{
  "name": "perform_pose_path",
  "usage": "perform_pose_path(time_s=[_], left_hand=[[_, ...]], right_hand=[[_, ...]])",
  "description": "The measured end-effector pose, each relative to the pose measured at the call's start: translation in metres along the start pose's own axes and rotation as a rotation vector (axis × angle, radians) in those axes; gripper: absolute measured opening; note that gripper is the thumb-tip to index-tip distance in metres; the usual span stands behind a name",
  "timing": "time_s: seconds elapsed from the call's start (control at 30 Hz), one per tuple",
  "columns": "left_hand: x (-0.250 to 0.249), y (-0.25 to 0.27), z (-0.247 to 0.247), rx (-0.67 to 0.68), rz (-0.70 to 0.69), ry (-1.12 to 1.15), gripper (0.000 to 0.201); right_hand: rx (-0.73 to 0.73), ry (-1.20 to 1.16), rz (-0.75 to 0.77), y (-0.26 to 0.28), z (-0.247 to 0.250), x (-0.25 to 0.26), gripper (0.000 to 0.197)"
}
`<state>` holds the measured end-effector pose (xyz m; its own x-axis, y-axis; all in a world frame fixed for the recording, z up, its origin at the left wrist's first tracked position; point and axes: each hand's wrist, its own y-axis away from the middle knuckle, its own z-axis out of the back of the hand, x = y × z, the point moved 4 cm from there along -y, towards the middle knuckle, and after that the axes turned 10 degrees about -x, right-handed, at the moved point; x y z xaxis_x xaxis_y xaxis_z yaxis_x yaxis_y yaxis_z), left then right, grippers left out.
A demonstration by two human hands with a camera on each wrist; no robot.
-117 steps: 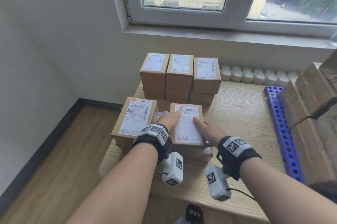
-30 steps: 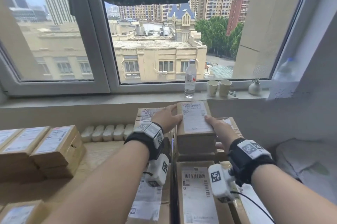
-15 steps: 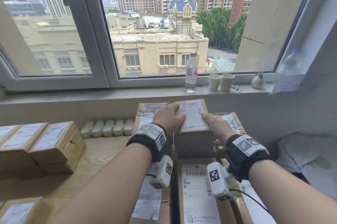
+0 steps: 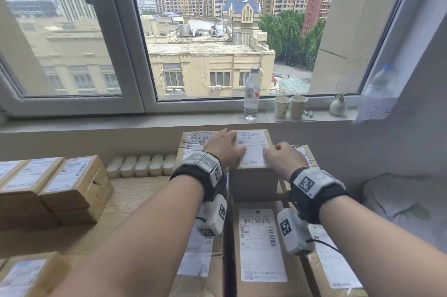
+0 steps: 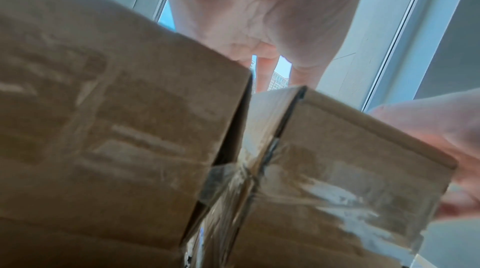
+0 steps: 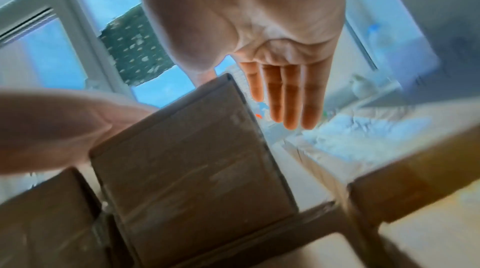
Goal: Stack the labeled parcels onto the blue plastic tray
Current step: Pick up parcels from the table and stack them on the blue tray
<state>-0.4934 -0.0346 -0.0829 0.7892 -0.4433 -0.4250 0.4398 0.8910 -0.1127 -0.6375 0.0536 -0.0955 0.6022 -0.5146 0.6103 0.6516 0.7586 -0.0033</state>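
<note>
A labeled cardboard parcel (image 4: 254, 184) sits on top of a stack of parcels (image 4: 260, 243) below the window sill. My left hand (image 4: 223, 145) lies along its left top edge, fingers stretched forward and thumb on the label. My right hand (image 4: 284, 157) rests at its right top edge with the thumb on the label. In the right wrist view the fingers (image 6: 285, 97) are straight and stand off the parcel (image 6: 194, 149). In the left wrist view the parcel (image 5: 350, 149) stands close beside a neighbouring one (image 5: 116, 128). The blue tray is hidden.
More labeled parcels (image 4: 72, 183) stand on the wooden table (image 4: 135, 200) at left, with a row of white foam pieces (image 4: 142, 165) behind. A water bottle (image 4: 251, 93), two paper cups (image 4: 290, 105) and a small vase (image 4: 337, 105) stand on the sill. Bedding (image 4: 399, 200) lies at right.
I carried the parcel from the table to the stack on the right. Over the last second it came down a little onto the stack, and my right fingers came off its side.
</note>
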Motion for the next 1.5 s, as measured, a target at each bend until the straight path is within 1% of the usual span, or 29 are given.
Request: perform_pose_path(time_s=[0.1, 0.23, 0.37, 0.5, 0.67, 0.87, 1.0, 1.17, 1.33, 1.5], left_hand=[[-0.004, 0.003, 0.005, -0.019, -0.008, 0.014, 0.061], [-0.005, 0.013, 0.012, -0.043, -0.032, -0.001, 0.056], [-0.004, 0.032, 0.019, -0.080, -0.047, -0.090, 0.057], [0.003, 0.059, 0.035, -0.143, -0.010, -0.174, 0.049], [0.022, 0.095, 0.048, -0.127, 0.040, -0.213, 0.049], [0.054, 0.124, 0.065, -0.153, 0.124, -0.207, 0.048], [0.082, 0.139, 0.077, -0.188, 0.177, -0.169, 0.047], [0.131, 0.163, 0.099, -0.205, 0.216, -0.189, 0.048], [0.197, 0.192, 0.126, -0.216, 0.273, -0.227, 0.048], [0.269, 0.226, 0.160, -0.220, 0.332, -0.234, 0.046]], right_hand=[[-0.059, 0.188, 0.148, 0.009, 0.012, 0.010, 0.051], [-0.123, 0.311, 0.305, 0.027, 0.027, 0.022, 0.044], [-0.110, 0.399, 0.398, 0.046, 0.035, 0.029, 0.048], [-0.115, 0.405, 0.477, 0.067, 0.035, 0.037, 0.048], [-0.124, 0.346, 0.558, 0.095, 0.019, 0.050, 0.049], [-0.089, 0.309, 0.651, 0.120, -0.003, 0.078, 0.049], [-0.088, 0.279, 0.706, 0.135, -0.020, 0.102, 0.047], [-0.035, 0.281, 0.764, 0.160, -0.056, 0.137, 0.043], [-0.013, 0.264, 0.821, 0.198, -0.101, 0.187, 0.041], [0.044, 0.261, 0.873, 0.248, -0.155, 0.236, 0.045]])
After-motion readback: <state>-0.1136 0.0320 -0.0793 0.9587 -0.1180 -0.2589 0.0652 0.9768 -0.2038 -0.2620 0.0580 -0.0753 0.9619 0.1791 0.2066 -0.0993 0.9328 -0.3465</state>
